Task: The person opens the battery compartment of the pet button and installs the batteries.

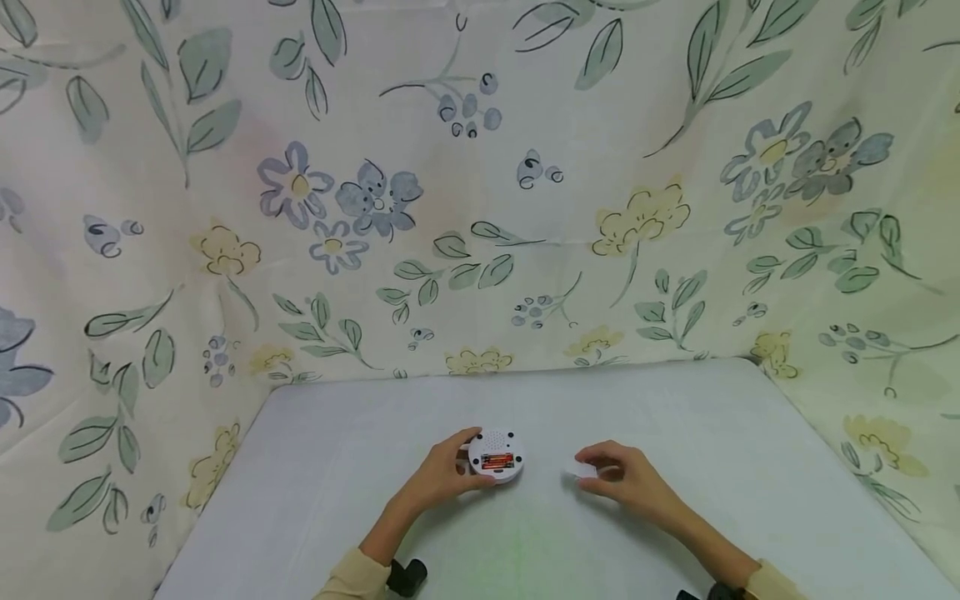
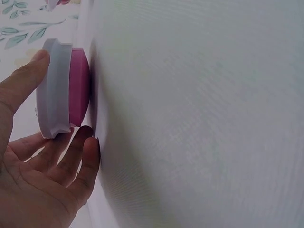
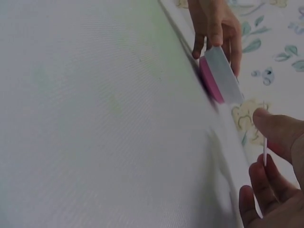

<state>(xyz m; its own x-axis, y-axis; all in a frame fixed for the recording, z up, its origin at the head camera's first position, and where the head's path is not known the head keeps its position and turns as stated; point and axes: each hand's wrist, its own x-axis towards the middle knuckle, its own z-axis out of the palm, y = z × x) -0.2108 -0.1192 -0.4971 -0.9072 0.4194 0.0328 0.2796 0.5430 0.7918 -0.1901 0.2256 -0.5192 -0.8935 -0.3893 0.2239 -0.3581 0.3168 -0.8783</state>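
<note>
My left hand (image 1: 442, 477) grips the edge of a round white battery device (image 1: 495, 442) between thumb and fingers. Its back faces up, with small dark feet, a patch of tiny holes and an uncovered compartment holding red batteries (image 1: 498, 461). In the left wrist view, the thumb lies on the white casing (image 2: 56, 90), and the pink underside (image 2: 79, 88) is close over the table. To the right, my right hand (image 1: 626, 479) pinches a small, thin white cover (image 1: 581, 469). The right wrist view shows that cover (image 3: 265, 151) edge-on between thumb and fingers, apart from the device.
Both hands work over a white-covered table (image 1: 337, 433). A floral cloth (image 1: 480, 192) hangs behind it and along both sides. Dark wrist camera mounts (image 1: 408, 577) sit at the cuffs of the light yellow sleeves (image 1: 356, 575).
</note>
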